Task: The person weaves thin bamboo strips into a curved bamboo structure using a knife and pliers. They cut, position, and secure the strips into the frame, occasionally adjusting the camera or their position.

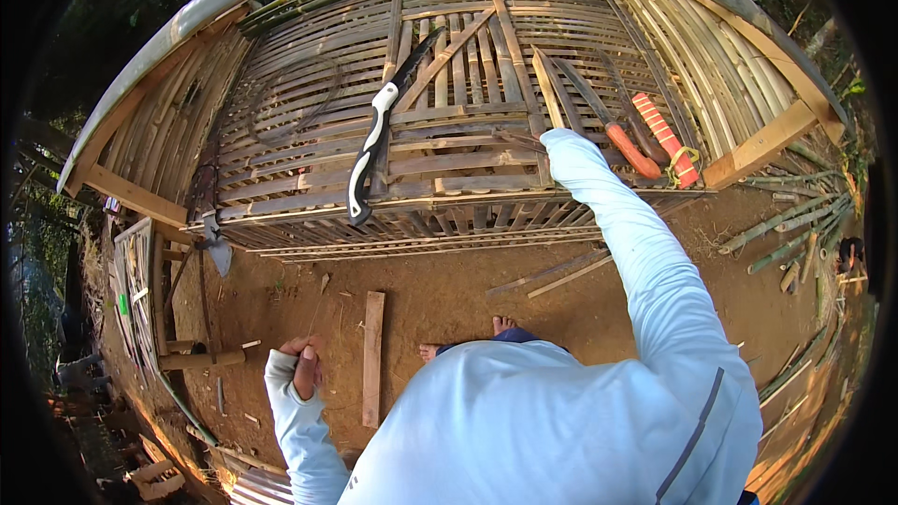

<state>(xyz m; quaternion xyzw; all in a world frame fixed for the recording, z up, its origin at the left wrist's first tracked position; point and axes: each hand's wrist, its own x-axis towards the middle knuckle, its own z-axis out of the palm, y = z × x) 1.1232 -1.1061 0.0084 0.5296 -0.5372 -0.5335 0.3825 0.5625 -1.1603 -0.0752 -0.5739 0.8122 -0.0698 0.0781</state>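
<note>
My left hand (307,367) is low on the left over the dirt, its thumb pressed to curled fingers. A faint thin strand seems to rise from it; what it holds is too fine to make out. My right arm reaches forward to the slatted bamboo platform (458,168). The sleeve mostly covers my right hand (547,142), and its fingers blend into the slats. Just beyond it lie pointed bamboo strips (547,89). To its right are an orange-handled knife (631,150) and a red sheath (666,136) with pale bands. A folding saw (374,140) with a white-and-black handle lies left of centre.
A thin wire coil (299,108) rests on the platform's left side. A trowel-like blade (218,248) hangs at its near left corner. On the dirt lie a wooden board (373,360) and two strips (569,276). Cut bamboo poles (795,220) are piled at right.
</note>
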